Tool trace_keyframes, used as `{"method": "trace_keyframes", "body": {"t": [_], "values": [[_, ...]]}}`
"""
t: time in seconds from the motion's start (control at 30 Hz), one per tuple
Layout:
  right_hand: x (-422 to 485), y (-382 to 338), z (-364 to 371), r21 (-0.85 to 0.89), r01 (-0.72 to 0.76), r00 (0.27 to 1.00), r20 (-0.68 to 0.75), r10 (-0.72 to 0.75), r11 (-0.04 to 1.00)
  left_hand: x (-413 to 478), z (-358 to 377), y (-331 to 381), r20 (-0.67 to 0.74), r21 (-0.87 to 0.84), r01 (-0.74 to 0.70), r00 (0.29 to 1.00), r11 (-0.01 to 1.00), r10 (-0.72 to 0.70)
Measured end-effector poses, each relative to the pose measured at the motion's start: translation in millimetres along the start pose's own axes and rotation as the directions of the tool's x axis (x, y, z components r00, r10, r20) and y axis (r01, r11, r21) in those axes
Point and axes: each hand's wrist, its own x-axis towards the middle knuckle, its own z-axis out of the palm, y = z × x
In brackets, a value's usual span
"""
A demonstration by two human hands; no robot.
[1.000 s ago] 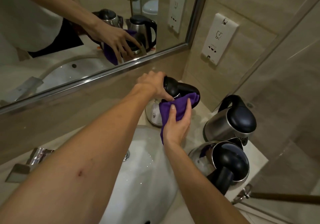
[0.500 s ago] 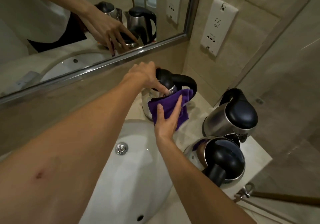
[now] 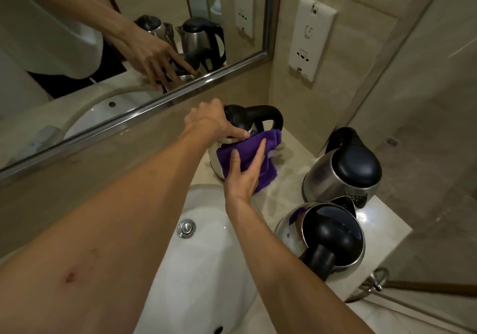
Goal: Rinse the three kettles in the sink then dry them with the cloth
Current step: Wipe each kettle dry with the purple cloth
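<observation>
A white sink is filling the lower frame beside a pale counter ending in a square edge on the right. The far kettle is standing in the corner under the mirror frame, just beside the basin rim; a bare strip of counter is separating it from the middle kettle and near kettle, both crowding the outer edge. A purple cloth is draping the far kettle's side. The left hand is gripping its black lid with curled fingers; the right hand, fingers straight and together, is pressing the cloth flat.
</observation>
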Motion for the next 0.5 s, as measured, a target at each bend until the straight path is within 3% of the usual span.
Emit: {"method": "trace_keyframes", "body": {"t": [0.13,0.37,0.5], "values": [[3.8,11.3,-3.0,-0.030,0.004,1.000,0.031,-0.003,1.000,1.6,-0.3,-0.2,-0.017,-0.017,0.007,1.000,1.000,-0.007],[-1.5,25.4,-2.1,-0.002,-0.118,0.993,0.018,0.118,0.993,-2.9,-1.9,2.5,-0.040,-0.044,0.021,0.999,0.999,-0.023],[-10.4,15.0,6.4,0.068,-0.058,0.998,0.001,0.058,0.996,-5.2,-3.9,3.7,-0.038,-0.044,0.037,0.999,0.998,-0.038]]}}
